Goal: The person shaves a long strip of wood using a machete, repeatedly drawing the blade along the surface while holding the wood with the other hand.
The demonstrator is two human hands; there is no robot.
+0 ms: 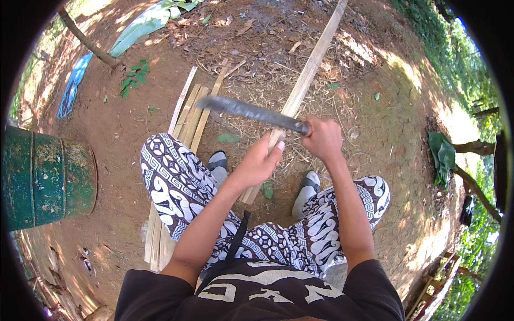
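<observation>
My right hand (323,138) is closed round the handle of a machete (249,111), whose dark blade points left and lies across a long pale wooden strip (316,59). The strip slants from between my feet up to the far right. My left hand (258,163) grips the strip just nearer to me than the blade, thumb on top. Where the blade meets the strip, I cannot tell how deep its edge sits. Several similar wooden strips (188,120) lie on the ground to the left, passing under my left leg.
A green rusty drum (51,179) stands at the far left. Thin shavings (267,88) litter the brown soil ahead. Back left are a thin trunk (88,40), a large leaf (142,28) and blue plastic (74,85). My sandalled feet (307,193) flank the strip's near end.
</observation>
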